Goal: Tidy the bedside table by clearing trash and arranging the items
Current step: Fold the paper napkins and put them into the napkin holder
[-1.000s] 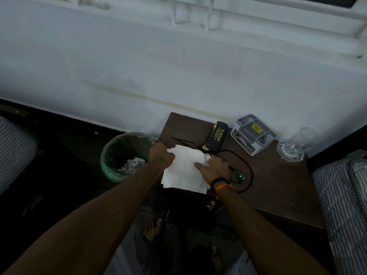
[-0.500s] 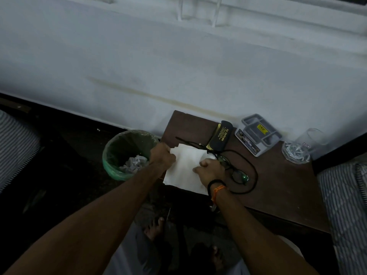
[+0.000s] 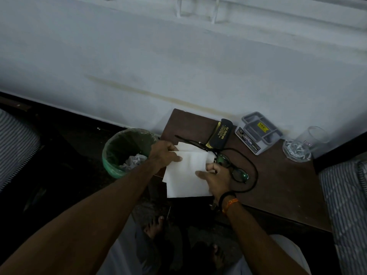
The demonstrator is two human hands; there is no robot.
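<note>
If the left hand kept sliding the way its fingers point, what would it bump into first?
Probably the eyeglasses, just past the white paper that the left hand holds; depth is hard to judge here.

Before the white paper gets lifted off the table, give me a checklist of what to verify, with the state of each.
1. Left hand grips the white paper sheets at their far left corner: ok.
2. Right hand holds the paper's right edge: ok.
3. Black-framed glasses and their black cord free of the paper: cannot tell, they lie right against its edge.
4. Green-lined round waste bin open, with room above the crumpled trash: ok.
5. Clear drinking glass away from both hands: ok.
6. Paper is trash, not something to keep: cannot tell.
</note>
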